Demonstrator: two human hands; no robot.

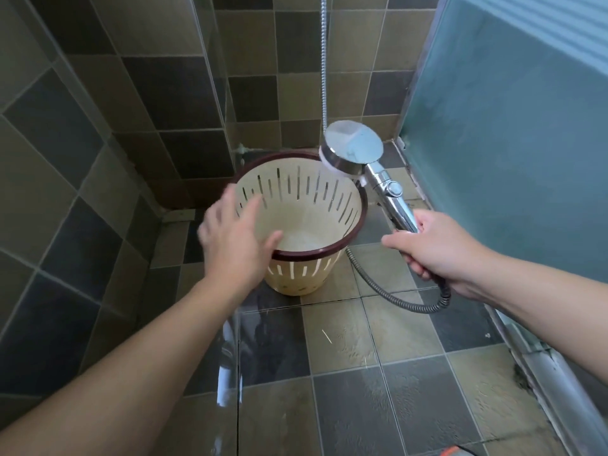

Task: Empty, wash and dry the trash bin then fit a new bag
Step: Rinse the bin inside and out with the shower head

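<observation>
Cream slotted plastic bin (pixel 329 205), maroon-rimmed

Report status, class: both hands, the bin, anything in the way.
Left hand open, fingers spread over the near rim. Right hand grips shower head handle, aimed into bin. Bin upright on wet floor, no bag. Nothing in the way.

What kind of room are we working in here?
Most likely a bathroom shower stall: tiled walls, wet tiled floor, and a hose-fed shower head held by the right hand over the trash bin.
</observation>
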